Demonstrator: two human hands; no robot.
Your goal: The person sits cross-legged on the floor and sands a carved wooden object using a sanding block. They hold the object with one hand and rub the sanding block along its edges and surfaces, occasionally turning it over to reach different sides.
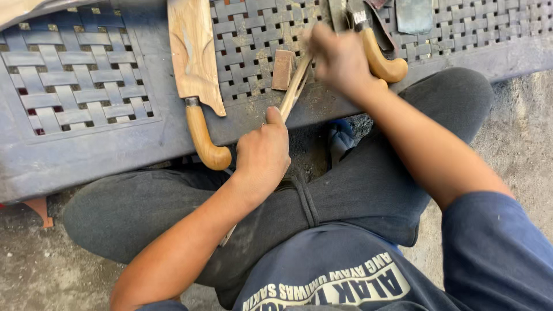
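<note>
A: Status?

B: Seated cross-legged on the concrete floor (507, 132) at a grey woven-pattern plastic worktop (86, 150). Left hand (263, 154) is fisted tight round the near end of a long pale wooden strip (295, 86), thumb on top. The strip slants up and away, far end resting on the worktop edge.

A: Right hand?

B: Right hand (340, 60) is at the strip's far end, motion-blurred. Fingers look curled over something, but I cannot tell what, or how tightly.

A: Progress?

B: My read: shaping is mid-way. Strip is bare and narrow, dust lies around it, nothing fitted to it yet.

A: Anything finished nearby?

B: A broad knife in a carved pale wood sheath with curved handle (196, 75) lies left of the strip. A second curved wooden handle (383, 60) is beside the right hand, and a small brown rectangular block (282, 69) just left of the strip.
</note>
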